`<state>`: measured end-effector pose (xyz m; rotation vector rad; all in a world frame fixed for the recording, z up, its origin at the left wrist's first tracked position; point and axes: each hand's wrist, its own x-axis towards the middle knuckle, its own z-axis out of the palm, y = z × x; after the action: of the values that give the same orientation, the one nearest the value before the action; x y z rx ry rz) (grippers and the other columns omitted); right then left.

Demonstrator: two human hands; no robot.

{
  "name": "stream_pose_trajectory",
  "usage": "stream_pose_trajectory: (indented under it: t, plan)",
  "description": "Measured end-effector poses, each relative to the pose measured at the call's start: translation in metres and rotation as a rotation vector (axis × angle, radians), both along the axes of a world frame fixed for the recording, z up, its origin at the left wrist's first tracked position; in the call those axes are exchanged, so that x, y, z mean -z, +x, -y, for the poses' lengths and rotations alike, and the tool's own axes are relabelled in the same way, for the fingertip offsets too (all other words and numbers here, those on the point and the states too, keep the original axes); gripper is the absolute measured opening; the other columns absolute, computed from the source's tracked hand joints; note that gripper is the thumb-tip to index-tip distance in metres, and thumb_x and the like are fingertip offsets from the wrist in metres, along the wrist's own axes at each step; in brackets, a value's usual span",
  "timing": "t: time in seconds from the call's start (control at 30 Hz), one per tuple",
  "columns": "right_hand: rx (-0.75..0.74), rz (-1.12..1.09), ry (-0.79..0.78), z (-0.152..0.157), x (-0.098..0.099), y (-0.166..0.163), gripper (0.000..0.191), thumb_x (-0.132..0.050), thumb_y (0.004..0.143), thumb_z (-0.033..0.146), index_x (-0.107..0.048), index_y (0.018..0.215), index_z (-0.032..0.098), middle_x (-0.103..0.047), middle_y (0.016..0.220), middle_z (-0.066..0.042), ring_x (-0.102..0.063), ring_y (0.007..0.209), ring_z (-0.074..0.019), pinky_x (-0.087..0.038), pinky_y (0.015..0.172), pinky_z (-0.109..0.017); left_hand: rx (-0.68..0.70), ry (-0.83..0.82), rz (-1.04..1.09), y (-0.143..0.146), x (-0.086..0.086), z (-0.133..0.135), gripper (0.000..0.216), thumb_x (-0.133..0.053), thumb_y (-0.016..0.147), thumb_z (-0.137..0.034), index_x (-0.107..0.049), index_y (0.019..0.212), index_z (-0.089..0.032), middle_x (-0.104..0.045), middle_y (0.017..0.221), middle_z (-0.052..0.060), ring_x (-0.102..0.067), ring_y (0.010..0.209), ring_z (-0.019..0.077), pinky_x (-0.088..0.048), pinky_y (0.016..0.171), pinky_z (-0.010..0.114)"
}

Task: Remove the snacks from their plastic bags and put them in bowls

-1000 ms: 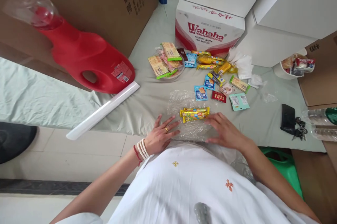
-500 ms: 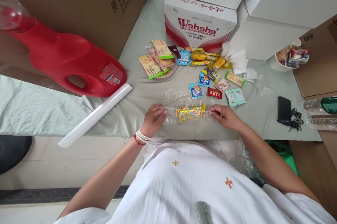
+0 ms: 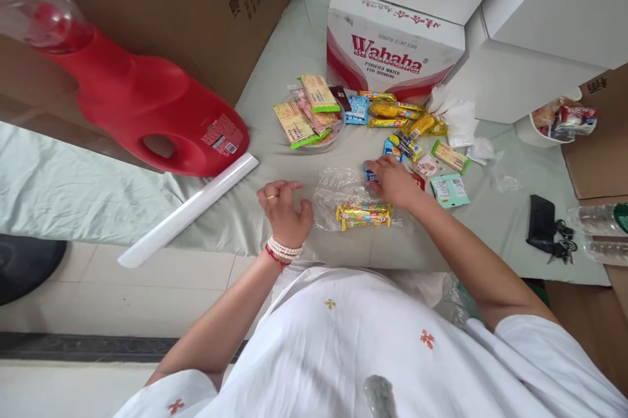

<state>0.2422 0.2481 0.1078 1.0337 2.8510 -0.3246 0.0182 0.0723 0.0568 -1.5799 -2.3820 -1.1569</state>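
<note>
My left hand (image 3: 285, 212) hovers with loosely bent, parted fingers and nothing in them, just left of a clear plastic film (image 3: 328, 199). On the film lie yellow snack packets (image 3: 366, 215), side by side. My right hand (image 3: 396, 182) is palm down beyond them, with thumb and fingertips on a small blue snack packet (image 3: 371, 173), which it partly covers. A dark red packet (image 3: 418, 180) peeks out from behind that hand. Around it are another blue packet (image 3: 392, 149), a pale green packet (image 3: 450, 190) and a beige packet (image 3: 426, 166).
A clear dish (image 3: 334, 138) with biscuit packs stands behind, before a Wahaba-printed carton (image 3: 392, 45). More yellow snacks (image 3: 387, 110) lie near white plastic bags (image 3: 460, 122). On the left are a red bottle (image 3: 161, 107) and a white strip (image 3: 189, 212); on the right, keys (image 3: 563, 240).
Both hands have let go of the clear film's sides. My left hand has pulled slightly away with fingers loosened; my right hand has moved up and left onto the blue packet.
</note>
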Motion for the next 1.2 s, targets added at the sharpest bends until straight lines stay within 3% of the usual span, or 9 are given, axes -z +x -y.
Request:
stream_pose_trajectory:
  t: [0.1, 0.17, 0.27, 0.5, 0.73, 0.83, 0.93, 1.07, 1.2]
  plan:
    - [0.017, 0.043, -0.022, -0.002, 0.017, -0.020, 0.057, -0.067, 0.090, 0.027, -0.058, 0.143, 0.009, -0.067, 0.120, -0.019, -0.048, 0.123, -0.0355, -0.039, 0.100, -0.041, 0.285, 0.008, -0.116, 0.014, -0.017, 0.010, 0.030, -0.055, 0.090, -0.022, -0.074, 0.113, -0.024, -0.066, 0.096, 0.009, -0.056, 0.098, 0.0284, -0.036, 0.094, 0.047]
    - [0.032, 0.075, -0.078, -0.006, 0.022, -0.026, 0.038, -0.066, 0.089, 0.023, -0.069, 0.125, 0.011, -0.070, 0.104, -0.016, -0.054, 0.113, -0.0324, -0.040, 0.096, -0.038, 0.501, -0.113, -0.180, 0.030, -0.020, 0.011, 0.031, -0.054, 0.096, -0.025, -0.074, 0.119, -0.029, -0.069, 0.094, 0.007, -0.056, 0.094, 0.0268, -0.036, 0.087, 0.044]
    - [-0.019, 0.064, -0.179, -0.010, 0.012, -0.024, 0.017, -0.061, 0.092, 0.020, -0.076, 0.099, 0.014, -0.069, 0.091, -0.010, -0.059, 0.096, -0.0251, -0.040, 0.094, -0.034, 0.606, -0.355, -0.207, 0.051, -0.016, 0.005, 0.032, -0.054, 0.099, -0.027, -0.073, 0.124, -0.031, -0.069, 0.095, 0.009, -0.055, 0.094, 0.0271, -0.035, 0.081, 0.042]
    - [-0.176, 0.180, 0.007, 0.049, -0.024, -0.004, 0.028, -0.047, 0.101, 0.017, -0.071, 0.115, 0.019, -0.063, 0.111, -0.012, -0.059, 0.079, -0.0189, -0.035, 0.066, -0.029, 0.572, -0.480, -0.167, 0.063, -0.001, -0.003, 0.031, -0.050, 0.101, -0.023, -0.075, 0.119, -0.028, -0.071, 0.094, 0.011, -0.058, 0.098, 0.0287, -0.039, 0.083, 0.043]
    - [-0.319, 0.146, 0.025, 0.103, 0.011, 0.016, 0.052, -0.045, 0.100, 0.009, -0.050, 0.151, 0.020, -0.063, 0.113, -0.012, -0.057, 0.103, -0.0258, -0.045, 0.085, -0.035, 0.601, -0.204, 0.313, 0.032, 0.022, 0.016, 0.023, -0.053, 0.095, -0.024, -0.075, 0.087, -0.022, -0.071, 0.081, 0.007, -0.063, 0.084, 0.0233, -0.050, 0.083, 0.040]
    - [-0.301, 0.108, 0.032, 0.104, 0.020, 0.020, 0.053, -0.047, 0.100, 0.009, -0.053, 0.151, 0.024, -0.062, 0.114, -0.011, -0.054, 0.103, -0.0258, -0.043, 0.089, -0.037, 0.234, -0.022, 0.604, 0.015, 0.024, 0.016, 0.032, -0.042, 0.099, -0.031, -0.072, 0.103, -0.022, -0.070, 0.087, 0.007, -0.065, 0.083, 0.0209, -0.053, 0.082, 0.037]
    - [-0.301, 0.086, 0.026, 0.105, 0.021, 0.019, 0.055, -0.049, 0.100, 0.009, -0.054, 0.151, 0.029, -0.061, 0.113, -0.011, -0.053, 0.103, -0.0260, -0.041, 0.089, -0.037, -0.079, -0.092, 0.516, 0.013, 0.017, 0.003, 0.039, -0.039, 0.101, -0.039, -0.068, 0.118, -0.020, -0.070, 0.114, 0.013, -0.063, 0.111, 0.0274, -0.051, 0.100, 0.046]
    - [-0.285, 0.046, -0.003, 0.106, 0.021, 0.020, 0.050, -0.050, 0.100, 0.011, -0.061, 0.145, 0.031, -0.060, 0.113, -0.012, -0.051, 0.105, -0.0270, -0.039, 0.091, -0.038, 0.158, -0.468, 0.156, 0.024, 0.000, -0.001, 0.028, -0.072, 0.081, -0.041, -0.074, 0.101, -0.022, -0.058, 0.143, 0.016, -0.042, 0.142, 0.0416, -0.041, 0.113, 0.059]
    - [-0.255, -0.019, -0.118, 0.099, 0.024, 0.023, 0.049, -0.049, 0.098, 0.006, -0.067, 0.137, 0.028, -0.059, 0.111, -0.010, -0.050, 0.101, -0.0236, -0.039, 0.090, -0.035, 0.288, -0.568, 0.301, 0.023, -0.017, 0.016, 0.013, -0.067, 0.083, -0.032, -0.064, 0.076, -0.021, -0.071, 0.096, 0.010, -0.066, 0.104, 0.0295, -0.055, 0.092, 0.043]
